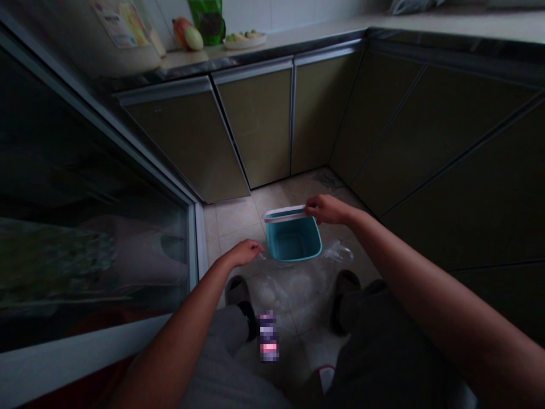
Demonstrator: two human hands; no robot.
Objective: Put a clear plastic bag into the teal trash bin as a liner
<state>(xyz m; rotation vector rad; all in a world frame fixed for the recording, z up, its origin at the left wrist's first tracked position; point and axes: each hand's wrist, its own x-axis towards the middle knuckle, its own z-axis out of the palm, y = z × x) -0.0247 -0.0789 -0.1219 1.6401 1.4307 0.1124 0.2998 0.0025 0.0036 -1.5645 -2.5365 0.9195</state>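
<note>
A teal trash bin [293, 241] stands on the tiled floor between my feet and the cabinets, its open top facing me. Along its far edge a white rim ring [284, 213] is raised, and my right hand [326, 209] is closed on the ring's right end. Left of the bin, my left hand [246, 252] pinches a bit of clear plastic [261, 255]. More thin clear plastic, which looks like a bag [339, 251], lies around the bin's base and to its right. Where the plastic's edges run on the floor is hard to make out.
Cabinets [255, 122] close off the back and right, under a counter [298, 37] with a plate of food [246, 40]. A glass door frame [198, 244] stands at left. My slippered feet [238, 292] flank a blurred-out object [268, 336] on the floor.
</note>
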